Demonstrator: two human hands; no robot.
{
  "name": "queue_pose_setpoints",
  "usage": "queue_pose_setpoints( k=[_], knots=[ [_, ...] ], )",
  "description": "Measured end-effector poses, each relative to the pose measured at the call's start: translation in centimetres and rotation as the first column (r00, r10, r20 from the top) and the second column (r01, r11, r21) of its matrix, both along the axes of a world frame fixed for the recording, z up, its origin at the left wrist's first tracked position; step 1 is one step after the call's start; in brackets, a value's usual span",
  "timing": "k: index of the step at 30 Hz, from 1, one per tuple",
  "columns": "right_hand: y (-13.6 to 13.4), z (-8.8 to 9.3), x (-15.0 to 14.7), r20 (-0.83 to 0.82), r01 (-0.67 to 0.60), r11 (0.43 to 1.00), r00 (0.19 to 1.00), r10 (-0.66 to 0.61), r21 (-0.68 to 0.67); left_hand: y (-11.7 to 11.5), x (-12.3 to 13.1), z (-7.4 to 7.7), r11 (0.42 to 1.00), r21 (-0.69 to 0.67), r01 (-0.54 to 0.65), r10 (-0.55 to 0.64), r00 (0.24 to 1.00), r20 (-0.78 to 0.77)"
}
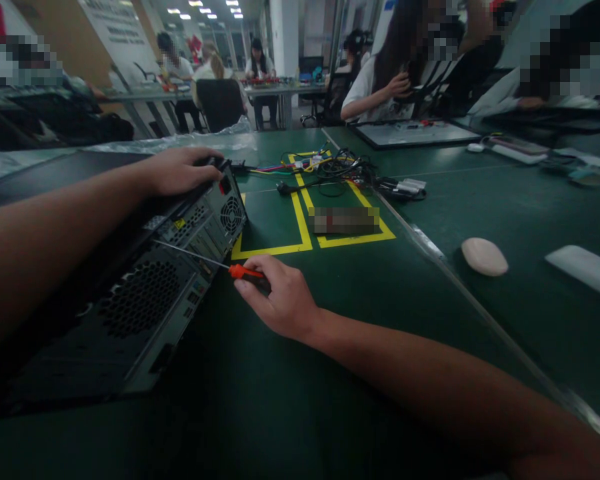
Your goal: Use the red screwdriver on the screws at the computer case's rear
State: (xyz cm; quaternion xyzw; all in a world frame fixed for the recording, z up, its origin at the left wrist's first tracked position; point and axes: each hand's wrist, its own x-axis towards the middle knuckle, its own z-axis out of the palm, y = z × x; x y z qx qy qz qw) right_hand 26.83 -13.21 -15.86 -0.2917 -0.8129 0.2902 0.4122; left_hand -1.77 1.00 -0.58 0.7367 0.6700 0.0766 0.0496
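Observation:
A black desktop computer case (pixel 190 220) lies at the left with its metal rear panel turned towards the right. My left hand (pixel 187 170) is laid over its upper edge near the far corner, gripping it beside the power socket. In my right hand (pixel 283 300) is a screwdriver (pixel 247 273) with an orange and black handle, held between thumb and fingers. Its long thin shaft points left, and the tip meets the rear panel's upper edge by the expansion slots. Any screw at the tip is too small to make out.
Tangled cables (pixel 347 167) lie on the green table beyond yellow tape rectangles (pixel 305 230). A blurred-out object (pixel 345 220) sits inside one. To the right are a beige rounded object (pixel 484 257) and a white bar (pixel 587 270). Several people sit at tables behind.

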Motion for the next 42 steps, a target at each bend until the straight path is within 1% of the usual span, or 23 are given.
queue_pose_setpoints(
  k=[4, 8, 14, 20, 24, 34, 42],
  knots=[
    [0.0, 0.22, 0.11, -0.014, -0.017, 1.0, 1.0, 0.017, 0.005, 0.16, -0.11, -0.07, 1.0, 0.018, 0.004, -0.003, 1.0, -0.013],
    [0.08, 0.38, 0.12, -0.013, -0.027, 1.0, 1.0, 0.027, -0.009, 0.25, -0.18, -0.1, 1.0, 0.008, -0.004, 0.004, 1.0, -0.009],
    [-0.04, 0.11, 0.01, -0.056, -0.086, 0.995, 0.995, 0.083, -0.042, 0.1, -0.15, -0.01, 1.0, 0.009, -0.006, 0.006, 1.0, -0.015],
    [-0.02, -0.04, -0.04, -0.026, -0.038, 0.998, 0.999, 0.036, -0.047, 0.14, -0.12, -0.06, 1.0, 0.019, -0.007, 0.007, 1.0, -0.013],
    [0.07, 0.01, -0.03, -0.036, -0.054, 0.998, 0.998, 0.052, -0.044, 0.15, -0.07, -0.12, 1.0, 0.013, 0.004, -0.004, 1.0, -0.007],
    [0.02, -0.05, -0.06, -0.041, -0.041, 0.998, 0.998, 0.039, -0.045, 0.46, -0.57, -0.28, 1.0, 0.024, 0.016, -0.016, 1.0, -0.005],
    [0.17, -0.19, -0.04, -0.047, -0.038, 0.999, 0.998, 0.037, -0.021, 0.23, -0.13, -0.13, 1.0, 0.023, 0.009, -0.008, 1.0, -0.021]
  ],
)
